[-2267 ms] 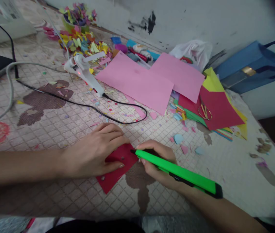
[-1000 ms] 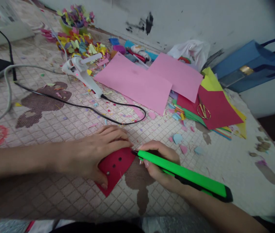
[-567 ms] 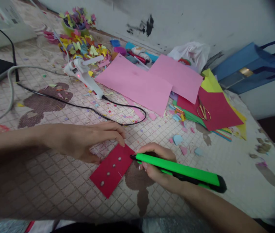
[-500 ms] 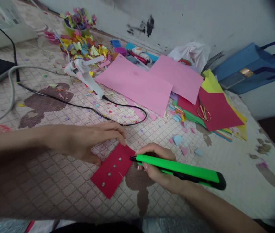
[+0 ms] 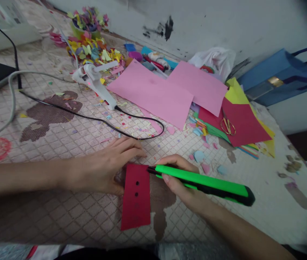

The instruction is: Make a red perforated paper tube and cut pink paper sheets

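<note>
Above the tablecloth, hands angled inward

No words, numbers or signs can be read on any of the things you see here

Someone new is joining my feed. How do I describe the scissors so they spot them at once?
Find the blue bag at the right, then the large red sheet just in front of it. The scissors lie on the left part of that sheet. Unlike the flat pink sheets and yellow paper nearby, they are gold-coloured, with round finger loops.
</note>
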### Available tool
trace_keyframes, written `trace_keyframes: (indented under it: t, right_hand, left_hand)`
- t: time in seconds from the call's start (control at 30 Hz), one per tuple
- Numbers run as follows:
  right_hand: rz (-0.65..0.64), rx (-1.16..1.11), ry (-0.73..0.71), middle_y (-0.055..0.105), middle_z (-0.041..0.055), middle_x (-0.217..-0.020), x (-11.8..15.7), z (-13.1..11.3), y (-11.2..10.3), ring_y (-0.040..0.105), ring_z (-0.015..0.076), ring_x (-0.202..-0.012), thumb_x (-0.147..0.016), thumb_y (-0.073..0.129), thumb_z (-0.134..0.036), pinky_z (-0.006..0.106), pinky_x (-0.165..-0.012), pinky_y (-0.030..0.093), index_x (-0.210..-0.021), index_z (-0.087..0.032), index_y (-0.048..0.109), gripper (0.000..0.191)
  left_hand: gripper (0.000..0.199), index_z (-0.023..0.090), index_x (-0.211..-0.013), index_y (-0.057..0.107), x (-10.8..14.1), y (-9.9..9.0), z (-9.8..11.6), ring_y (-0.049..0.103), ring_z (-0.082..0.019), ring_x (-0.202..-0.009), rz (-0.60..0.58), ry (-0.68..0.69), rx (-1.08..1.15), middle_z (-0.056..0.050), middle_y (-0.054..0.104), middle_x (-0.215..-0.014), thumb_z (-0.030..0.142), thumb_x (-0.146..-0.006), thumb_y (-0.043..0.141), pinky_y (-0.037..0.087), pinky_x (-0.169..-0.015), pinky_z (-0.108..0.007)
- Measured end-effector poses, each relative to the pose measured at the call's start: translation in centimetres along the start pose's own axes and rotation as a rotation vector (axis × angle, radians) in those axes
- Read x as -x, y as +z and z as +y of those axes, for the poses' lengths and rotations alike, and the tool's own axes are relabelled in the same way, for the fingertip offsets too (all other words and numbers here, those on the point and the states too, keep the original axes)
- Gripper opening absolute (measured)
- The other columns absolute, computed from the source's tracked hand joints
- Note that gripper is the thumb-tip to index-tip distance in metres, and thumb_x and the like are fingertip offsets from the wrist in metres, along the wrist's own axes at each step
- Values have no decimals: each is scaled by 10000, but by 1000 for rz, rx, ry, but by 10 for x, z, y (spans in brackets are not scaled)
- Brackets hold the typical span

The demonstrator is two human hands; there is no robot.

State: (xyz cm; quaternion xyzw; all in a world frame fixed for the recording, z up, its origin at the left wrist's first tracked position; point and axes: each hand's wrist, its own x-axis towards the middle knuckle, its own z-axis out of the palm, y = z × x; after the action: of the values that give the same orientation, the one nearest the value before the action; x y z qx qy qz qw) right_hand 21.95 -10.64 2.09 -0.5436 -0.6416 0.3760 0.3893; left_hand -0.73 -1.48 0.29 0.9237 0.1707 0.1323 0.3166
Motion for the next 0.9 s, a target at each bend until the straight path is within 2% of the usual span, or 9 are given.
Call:
trace_keyframes:
  t: [0.1, 0.17, 0.47, 0.63, 0.9]
  right_hand:
    - [38, 29, -60, 707, 10, -768, 2, -3, 6, 663, 135, -665, -742, 570, -131, 228, -575, 512, -877, -199, 652, 171]
    - [31, 28, -80, 711, 5, -778, 3, -3, 10, 671, 132, -673, -743, 572, -118, 229, -592, 516, -894, -203, 653, 192]
    - [-38, 61, -109, 699, -27, -872, 8, 6, 16, 651, 92, -704, -741, 570, -50, 198, -637, 503, -999, -226, 637, 319]
    - [-36, 54, -149, 709, -4, -888, 4, 3, 17, 664, 112, -787, -739, 575, -45, 209, -694, 509, -981, -198, 644, 295]
    - [-45, 70, -169, 704, 10, -876, 3, 2, 19, 661, 119, -775, -754, 571, -58, 226, -689, 511, -992, -186, 645, 280]
  left_hand:
    - [799, 212, -1296, 415, -1, -8, -5, 441, -296, -1169, -98, 45, 43, -106, 460, -1264, 303, -612, 818, 408, -962, -421]
    - [745, 223, -1269, 438, -2, -10, -9, 451, -285, -1159, -124, 53, 55, -94, 469, -1254, 295, -629, 815, 409, -959, -411]
    - [555, 228, -1172, 531, -3, -6, -8, 475, -270, -1097, -73, 29, 36, -76, 517, -1172, 272, -679, 783, 414, -924, -395]
    - [517, 236, -1138, 548, -4, -8, -6, 471, -265, -1086, -81, 24, 37, -60, 522, -1145, 270, -677, 780, 402, -934, -395]
    - [483, 225, -1111, 560, -5, -7, -7, 461, -274, -1099, -87, 43, 32, -65, 527, -1137, 271, -682, 778, 390, -944, -408]
